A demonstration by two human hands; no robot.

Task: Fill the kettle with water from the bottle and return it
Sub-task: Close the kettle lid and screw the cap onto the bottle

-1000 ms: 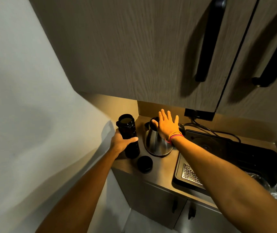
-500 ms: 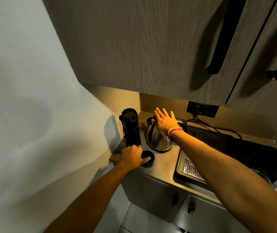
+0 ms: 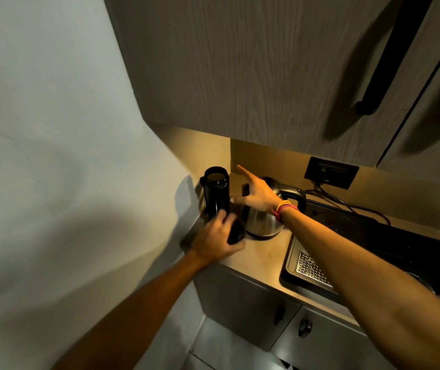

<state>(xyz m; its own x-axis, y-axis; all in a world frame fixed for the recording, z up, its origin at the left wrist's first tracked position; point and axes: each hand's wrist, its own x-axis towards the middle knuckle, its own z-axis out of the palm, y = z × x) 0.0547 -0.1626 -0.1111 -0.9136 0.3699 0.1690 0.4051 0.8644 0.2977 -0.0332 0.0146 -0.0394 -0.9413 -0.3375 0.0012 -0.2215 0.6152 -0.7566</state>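
The steel kettle (image 3: 264, 222) sits on its base on the table (image 3: 261, 256), directly under the right hand (image 3: 257, 194) and just right of the left hand (image 3: 217, 240). The black bottle (image 3: 216, 193) stands upright with its mouth uncovered, just beyond the left hand's fingertips and just left of the right hand's thumb, tucked into the corner where the wall (image 3: 66, 129) meets the table. Room is tight: the wall closes in left of the left hand, the upper cabinet (image 3: 240, 62) hangs low above both hands, and the table's front edge runs under the left wrist. The sink (image 3: 373, 252) lies below the right forearm.

The left hand is curled around the black cap (image 3: 236, 232), fingers wrapped over it, palm down. The right hand is spread wide, holding nothing, hovering over the kettle's lid with its index finger pointing toward the back wall; whether it touches the lid cannot be told. Both arms reach forward, the right crossing over the sink.
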